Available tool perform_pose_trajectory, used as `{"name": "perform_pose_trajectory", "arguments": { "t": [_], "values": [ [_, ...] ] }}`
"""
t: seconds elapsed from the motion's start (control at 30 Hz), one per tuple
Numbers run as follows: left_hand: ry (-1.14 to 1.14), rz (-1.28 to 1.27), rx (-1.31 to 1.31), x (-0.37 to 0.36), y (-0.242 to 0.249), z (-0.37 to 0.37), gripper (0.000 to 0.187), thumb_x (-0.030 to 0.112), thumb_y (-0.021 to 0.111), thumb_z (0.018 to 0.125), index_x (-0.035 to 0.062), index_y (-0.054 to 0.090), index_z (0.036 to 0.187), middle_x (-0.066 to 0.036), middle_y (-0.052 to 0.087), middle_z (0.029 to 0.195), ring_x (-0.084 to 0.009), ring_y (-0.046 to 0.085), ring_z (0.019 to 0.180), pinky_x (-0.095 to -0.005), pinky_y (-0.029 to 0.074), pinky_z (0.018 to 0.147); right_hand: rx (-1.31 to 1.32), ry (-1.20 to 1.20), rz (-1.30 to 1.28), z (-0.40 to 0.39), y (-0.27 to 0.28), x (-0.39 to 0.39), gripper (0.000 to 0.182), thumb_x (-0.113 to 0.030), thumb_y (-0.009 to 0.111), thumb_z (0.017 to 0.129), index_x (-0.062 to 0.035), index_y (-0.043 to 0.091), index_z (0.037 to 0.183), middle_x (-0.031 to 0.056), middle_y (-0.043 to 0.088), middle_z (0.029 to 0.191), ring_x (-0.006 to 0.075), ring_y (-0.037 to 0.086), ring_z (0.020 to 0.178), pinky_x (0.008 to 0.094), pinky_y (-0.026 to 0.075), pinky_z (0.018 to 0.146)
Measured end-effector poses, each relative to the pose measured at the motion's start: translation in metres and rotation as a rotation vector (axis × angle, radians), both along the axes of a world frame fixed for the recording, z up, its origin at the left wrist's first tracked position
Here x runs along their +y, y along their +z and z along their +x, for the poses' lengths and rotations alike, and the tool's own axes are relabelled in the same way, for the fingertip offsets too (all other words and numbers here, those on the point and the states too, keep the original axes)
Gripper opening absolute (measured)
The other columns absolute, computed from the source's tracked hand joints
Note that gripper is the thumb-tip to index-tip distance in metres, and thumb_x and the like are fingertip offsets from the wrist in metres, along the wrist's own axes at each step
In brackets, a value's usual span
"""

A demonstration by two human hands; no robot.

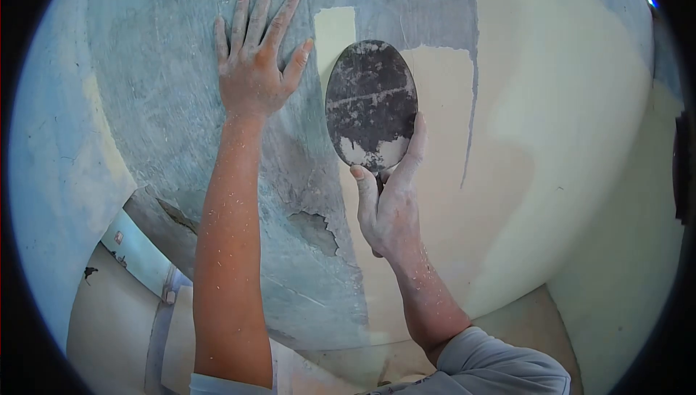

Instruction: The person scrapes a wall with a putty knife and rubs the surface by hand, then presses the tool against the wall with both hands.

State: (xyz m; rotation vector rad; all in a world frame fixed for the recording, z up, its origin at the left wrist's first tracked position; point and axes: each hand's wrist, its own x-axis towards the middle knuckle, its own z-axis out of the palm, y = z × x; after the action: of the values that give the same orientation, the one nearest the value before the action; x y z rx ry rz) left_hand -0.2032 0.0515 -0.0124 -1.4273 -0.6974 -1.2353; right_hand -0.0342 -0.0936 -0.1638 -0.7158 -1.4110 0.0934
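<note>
Against the wall (181, 105), left hand (250, 68) lies flat; right hand (391, 206) grips the trowel (371, 105).

two hands (254, 68), one oval trowel (371, 105), one wall (551, 105)

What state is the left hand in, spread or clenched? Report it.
Spread: the left hand lies flat on the scraped grey wall, fingers apart.
</note>
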Motion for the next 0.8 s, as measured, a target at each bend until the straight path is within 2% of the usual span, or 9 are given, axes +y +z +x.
{"name": "perform_pose_trajectory", "arguments": {
  "t": [0.17,0.23,0.37,0.43,0.47,0.57,0.6,0.67,0.8],
  "values": [
    [-0.004,0.002,0.002,0.002,-0.004,-0.001,0.062,0.060,0.052,0.099,0.0422,0.041,0.157,0.006,0.033,0.168,-0.0283,0.031,0.154,-0.0585,0.017,0.127,-0.082,-0.088,0.048,0.005,0.003,0.007,0.089,-0.006,0.051,0.104,-0.0030,-0.019,0.160,0.0398,0.045,0.143,0.0376,0.065,0.118,0.0442,0.051,0.099],
    [-0.008,0.020,0.003,0.002,-0.002,-0.001,0.062,0.060,0.052,0.099,0.0421,0.041,0.157,0.006,0.033,0.168,-0.0284,0.030,0.154,-0.0586,0.017,0.127,0.058,0.111,-0.090,0.001,0.021,-0.008,0.088,-0.004,0.050,0.104,-0.0029,-0.018,0.160,0.0384,0.045,0.144,0.0380,0.063,0.121,0.0443,0.049,0.102],
    [0.008,0.009,-0.005,0.001,-0.003,0.001,0.062,0.060,0.052,0.099,0.0416,0.042,0.157,0.005,0.034,0.168,-0.0287,0.031,0.154,-0.0589,0.017,0.127,0.042,0.084,-0.084,0.005,0.009,0.000,0.087,-0.005,0.050,0.104,-0.0024,-0.017,0.160,0.0381,0.046,0.143,0.0378,0.063,0.120,0.0432,0.050,0.101],
    [0.012,0.010,-0.005,0.001,-0.003,0.000,0.062,0.060,0.052,0.099,0.0413,0.042,0.157,0.005,0.034,0.168,-0.0288,0.031,0.154,-0.0589,0.018,0.127,-0.096,-0.150,0.144,0.006,0.013,0.006,0.087,-0.007,0.050,0.105,-0.0023,-0.017,0.160,0.0379,0.049,0.140,0.0370,0.065,0.117,0.0423,0.051,0.099],
    [-0.002,0.012,0.000,0.001,-0.004,-0.001,0.061,0.060,0.052,0.099,0.0412,0.042,0.157,0.005,0.034,0.168,-0.0289,0.031,0.154,-0.0588,0.018,0.127,-0.092,-0.150,0.140,0.005,0.018,0.007,0.087,-0.007,0.050,0.105,-0.0023,-0.017,0.160,0.0379,0.049,0.140,0.0370,0.065,0.117,0.0423,0.051,0.099],
    [-0.017,0.012,0.008,0.000,-0.002,-0.001,0.061,0.059,0.052,0.099,0.0409,0.042,0.157,0.005,0.034,0.168,-0.0291,0.031,0.154,-0.0585,0.018,0.127,0.079,0.164,-0.292,0.005,0.045,-0.016,0.088,-0.006,0.050,0.104,-0.0019,-0.017,0.160,0.0379,0.048,0.140,0.0384,0.064,0.118,0.0438,0.050,0.099],
    [-0.016,0.008,0.007,-0.001,-0.003,-0.001,0.061,0.059,0.053,0.099,0.0408,0.042,0.157,0.005,0.034,0.167,-0.0293,0.032,0.154,-0.0584,0.018,0.127,0.076,0.161,-0.294,0.005,0.037,-0.010,0.088,-0.006,0.050,0.104,-0.0019,-0.017,0.160,0.0379,0.048,0.140,0.0384,0.064,0.118,0.0438,0.050,0.099],
    [-0.015,0.006,0.003,0.000,-0.006,-0.001,0.061,0.059,0.053,0.099,0.0407,0.042,0.156,0.005,0.034,0.167,-0.0294,0.032,0.154,-0.0584,0.018,0.127,0.011,0.030,0.003,0.003,0.010,0.006,0.088,-0.008,0.050,0.105,-0.0012,-0.018,0.159,0.0349,0.059,0.126,0.0362,0.069,0.104,0.0428,0.053,0.092],
    [-0.020,0.019,0.010,0.001,-0.006,-0.003,0.061,0.058,0.053,0.099,0.0405,0.043,0.156,0.004,0.035,0.167,-0.0296,0.032,0.154,-0.0585,0.018,0.127,-0.152,-0.254,0.271,0.005,0.029,0.010,0.087,-0.009,0.050,0.105,-0.0012,-0.018,0.159,0.0303,0.067,0.113,0.0329,0.071,0.089,0.0410,0.054,0.082]
  ]
}}
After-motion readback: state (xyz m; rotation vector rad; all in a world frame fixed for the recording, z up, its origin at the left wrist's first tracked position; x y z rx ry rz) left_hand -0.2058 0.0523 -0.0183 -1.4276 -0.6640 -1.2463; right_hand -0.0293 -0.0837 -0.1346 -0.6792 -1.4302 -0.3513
